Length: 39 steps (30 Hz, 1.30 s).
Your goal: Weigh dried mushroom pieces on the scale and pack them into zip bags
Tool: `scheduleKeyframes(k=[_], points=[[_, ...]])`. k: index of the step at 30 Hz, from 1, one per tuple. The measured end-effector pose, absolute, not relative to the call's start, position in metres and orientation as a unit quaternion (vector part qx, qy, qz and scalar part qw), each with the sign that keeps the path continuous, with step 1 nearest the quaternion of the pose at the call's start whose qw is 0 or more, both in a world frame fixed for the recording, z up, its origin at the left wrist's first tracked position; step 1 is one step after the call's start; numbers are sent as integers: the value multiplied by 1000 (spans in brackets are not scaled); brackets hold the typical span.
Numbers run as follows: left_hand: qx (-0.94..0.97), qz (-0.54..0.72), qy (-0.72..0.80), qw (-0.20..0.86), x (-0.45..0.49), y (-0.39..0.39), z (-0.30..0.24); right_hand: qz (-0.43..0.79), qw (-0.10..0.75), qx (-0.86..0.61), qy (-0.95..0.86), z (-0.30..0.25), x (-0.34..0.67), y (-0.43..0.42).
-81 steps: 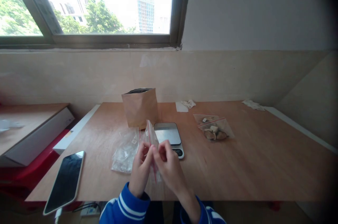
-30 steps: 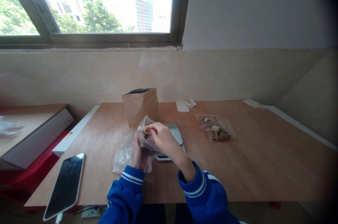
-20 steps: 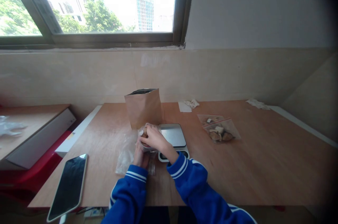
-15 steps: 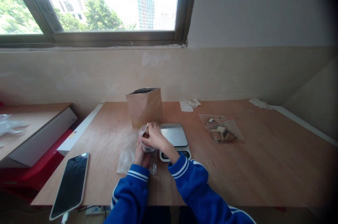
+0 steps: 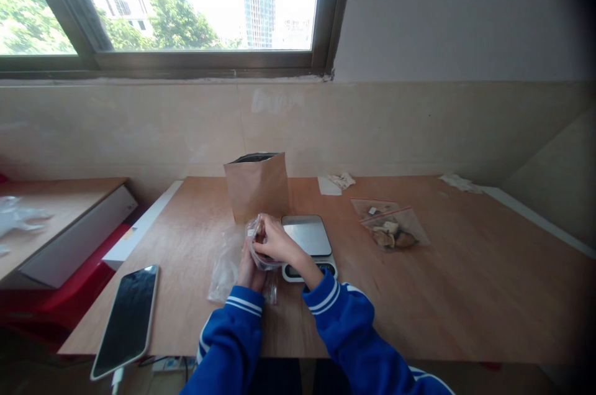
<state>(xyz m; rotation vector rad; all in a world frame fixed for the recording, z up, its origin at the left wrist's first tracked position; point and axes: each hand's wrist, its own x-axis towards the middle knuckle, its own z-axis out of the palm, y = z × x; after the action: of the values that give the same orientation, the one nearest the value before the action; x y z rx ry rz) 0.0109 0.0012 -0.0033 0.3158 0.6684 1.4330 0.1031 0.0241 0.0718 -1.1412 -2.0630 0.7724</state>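
My left hand (image 5: 246, 272) cups a clear zip bag (image 5: 257, 250) from below, and the bag holds a few brown pieces that look like dried mushroom. My right hand (image 5: 275, 245) lies over the top of the bag, its fingers pressing on it and partly hiding the contents. Both hands sit just left of a digital kitchen scale (image 5: 307, 240), with my right wrist close to its front. Behind them stands an open kraft paper pouch (image 5: 257, 189). A crumpled clear plastic bag (image 5: 226, 267) lies under my left hand.
A second zip bag with brown pieces (image 5: 391, 227) lies to the right on the wooden table (image 5: 447, 283). A black-screened phone (image 5: 126, 320) lies near the front left edge. Paper scraps lie by the wall. Another surface with plastic film stands left.
The zip bag is pressed flatter and narrower between my hands than a moment ago. My hands have drawn closer together over it, and the view has shifted slightly.
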Motion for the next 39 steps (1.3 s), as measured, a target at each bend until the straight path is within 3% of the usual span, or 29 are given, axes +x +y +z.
scheduleKeyframes(k=[9,21,25,32,39], points=[[149,668,283,672,8,0,-10,297,331,-457,-770,69,103,25],[145,655,248,699,8,-4,1,379,432,-468,-671,55,93,24],[126,646,264,705,8,-4,2,388,396,-433,-711,50,99,24],[111,643,267,709,8,0,-5,271,358,-454,-769,52,107,24],[103,652,266,702,7,0,-4,273,357,-432,-782,63,114,24]])
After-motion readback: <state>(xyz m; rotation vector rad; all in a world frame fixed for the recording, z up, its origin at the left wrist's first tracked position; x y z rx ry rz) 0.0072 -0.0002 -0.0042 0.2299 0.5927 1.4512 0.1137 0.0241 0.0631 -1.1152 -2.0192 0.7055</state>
